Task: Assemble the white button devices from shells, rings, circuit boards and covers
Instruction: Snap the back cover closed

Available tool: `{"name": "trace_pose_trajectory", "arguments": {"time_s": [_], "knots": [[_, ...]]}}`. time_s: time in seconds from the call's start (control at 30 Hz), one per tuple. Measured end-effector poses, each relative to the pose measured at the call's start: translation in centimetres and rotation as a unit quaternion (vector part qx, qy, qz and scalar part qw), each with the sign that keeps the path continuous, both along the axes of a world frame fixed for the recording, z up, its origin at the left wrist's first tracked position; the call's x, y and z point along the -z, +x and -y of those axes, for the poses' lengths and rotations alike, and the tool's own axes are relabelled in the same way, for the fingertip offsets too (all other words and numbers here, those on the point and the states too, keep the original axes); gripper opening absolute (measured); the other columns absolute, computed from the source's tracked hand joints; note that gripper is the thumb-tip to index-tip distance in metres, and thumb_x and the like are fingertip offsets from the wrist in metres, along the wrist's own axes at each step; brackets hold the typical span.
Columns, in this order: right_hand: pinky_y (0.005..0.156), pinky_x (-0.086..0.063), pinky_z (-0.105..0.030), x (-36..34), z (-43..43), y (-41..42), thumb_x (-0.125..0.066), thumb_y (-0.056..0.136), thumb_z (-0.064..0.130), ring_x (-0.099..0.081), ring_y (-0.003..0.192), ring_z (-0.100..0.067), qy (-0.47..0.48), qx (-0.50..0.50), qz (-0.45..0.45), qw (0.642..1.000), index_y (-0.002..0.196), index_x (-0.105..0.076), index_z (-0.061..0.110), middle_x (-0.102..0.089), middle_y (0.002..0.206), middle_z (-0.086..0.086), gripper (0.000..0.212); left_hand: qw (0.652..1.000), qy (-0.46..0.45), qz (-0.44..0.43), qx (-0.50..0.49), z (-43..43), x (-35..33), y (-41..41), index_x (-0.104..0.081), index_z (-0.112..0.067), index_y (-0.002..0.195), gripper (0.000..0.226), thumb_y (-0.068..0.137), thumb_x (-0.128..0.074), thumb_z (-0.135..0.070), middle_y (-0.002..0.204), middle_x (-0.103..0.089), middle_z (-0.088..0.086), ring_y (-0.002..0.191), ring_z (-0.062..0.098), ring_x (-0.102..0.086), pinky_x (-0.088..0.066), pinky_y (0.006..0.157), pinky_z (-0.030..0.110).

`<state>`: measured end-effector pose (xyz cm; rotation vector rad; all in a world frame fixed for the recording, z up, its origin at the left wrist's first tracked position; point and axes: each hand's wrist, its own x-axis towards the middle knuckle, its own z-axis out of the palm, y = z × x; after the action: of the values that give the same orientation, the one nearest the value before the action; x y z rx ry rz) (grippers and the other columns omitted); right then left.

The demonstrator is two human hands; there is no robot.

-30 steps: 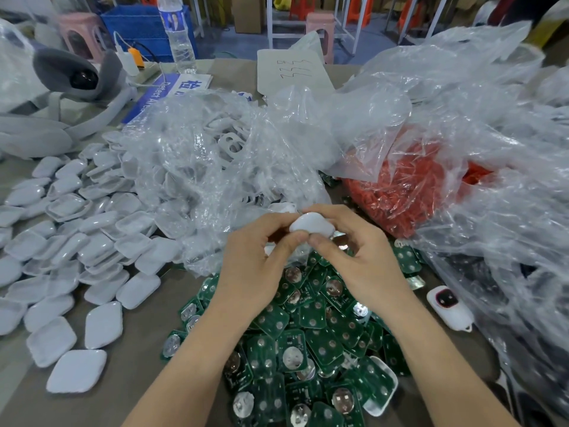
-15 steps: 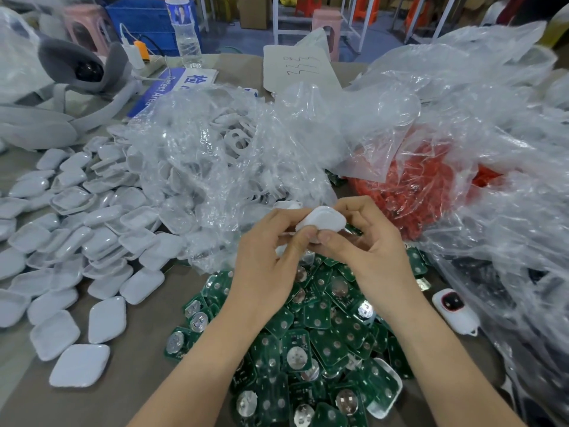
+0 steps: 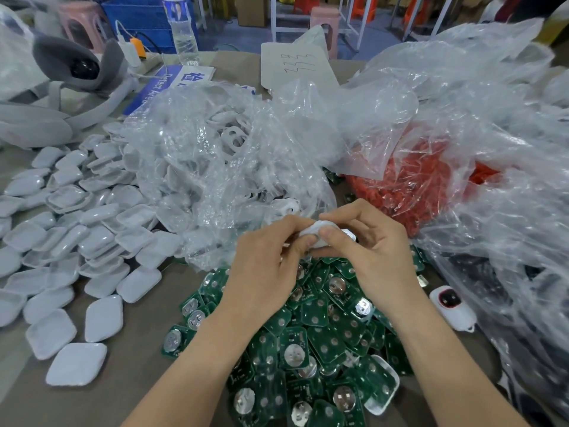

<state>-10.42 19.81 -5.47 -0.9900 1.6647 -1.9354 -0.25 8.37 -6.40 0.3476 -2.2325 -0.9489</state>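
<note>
White button device [image 3: 311, 229] more covered now, your thumbs moved on top; left hand [image 3: 264, 272], right hand [image 3: 377, 260] grip clamped on it; likely pressing it shut.

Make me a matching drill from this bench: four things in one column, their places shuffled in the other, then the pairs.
Things
1. boards
2. shells
3. red parts
4. finished device

Places
A. inside a clear bag, right of centre
B. spread out at the left
C. piled at the near centre
D. alone, right of the boards

Pairs: 1-C, 2-B, 3-A, 4-D
</note>
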Motion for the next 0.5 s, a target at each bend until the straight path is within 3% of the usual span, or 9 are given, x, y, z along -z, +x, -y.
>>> {"name": "trace_pose_trajectory", "arguments": {"time_s": [0.13, 0.27, 0.37, 0.43, 0.5], "knots": [[0.06, -0.06, -0.035, -0.09, 0.04, 0.32, -0.066, 0.086, 0.003, -0.069, 0.078, -0.031, -0.006, 0.032, -0.009, 0.999, 0.083, -0.066, 0.007, -0.068, 0.08, -0.013, 0.005, 1.0, 0.0, 0.0, -0.005, -0.04, -0.09, -0.01, -0.072, -0.023, 0.101, 0.014, 0.092, -0.061, -0.022, 0.07, -0.065, -0.021, 0.071, 0.001, -0.062, -0.042, 0.062, 0.006], [0.059, -0.06, -0.038, -0.15, 0.23, 0.31, -0.067, 0.082, 0.017, -0.069, 0.083, -0.033, -0.013, 0.044, 0.038, 0.998, 0.086, -0.067, 0.008, -0.069, 0.085, -0.017, 0.01, 0.988, 0.152, 0.005, 0.027, -0.03, -0.2, -0.25, -0.067, -0.038, 0.099, 0.02, 0.093, -0.064, -0.018, 0.086, -0.072, -0.019, 0.079, -0.003, -0.067, -0.049, 0.066, 0.009], [0.068, -0.06, -0.035, -0.12, 0.27, 0.2, -0.068, 0.084, 0.011, -0.07, 0.09, -0.027, -0.003, 0.024, 0.048, 0.999, 0.095, -0.069, 0.012, -0.07, 0.091, -0.009, 0.011, 0.977, 0.21, -0.017, 0.033, 0.23, -0.14, -0.3, -0.066, -0.04, 0.095, 0.024, 0.091, -0.067, -0.016, 0.088, -0.072, -0.015, 0.08, 0.002, -0.069, -0.054, 0.071, 0.016], [0.077, -0.059, -0.032, 0.01, 0.31, 0.04, -0.068, 0.085, 0.003, -0.067, 0.096, -0.02, 0.024, 0.029, -0.002, 0.999, 0.101, -0.07, 0.022, -0.07, 0.098, -0.001, 0.025, 0.976, 0.213, -0.025, 0.03, 0.3, 0.0, -0.31, -0.066, -0.04, 0.096, 0.027, 0.09, -0.068, -0.014, 0.09, -0.072, -0.017, 0.084, 0.0, -0.068, -0.051, 0.074, 0.012], [0.08, -0.056, -0.025, -0.09, 0.26, -0.16, -0.069, 0.084, 0.0, -0.065, 0.098, -0.014, 0.041, 0.049, -0.059, 0.996, 0.101, -0.069, 0.027, -0.069, 0.102, 0.003, 0.032, 0.988, 0.146, -0.047, 0.002, 0.29, 0.13, -0.32, -0.067, -0.039, 0.101, 0.031, 0.089, -0.068, -0.011, 0.095, -0.072, -0.018, 0.092, -0.002, -0.067, -0.052, 0.078, 0.013]]}}
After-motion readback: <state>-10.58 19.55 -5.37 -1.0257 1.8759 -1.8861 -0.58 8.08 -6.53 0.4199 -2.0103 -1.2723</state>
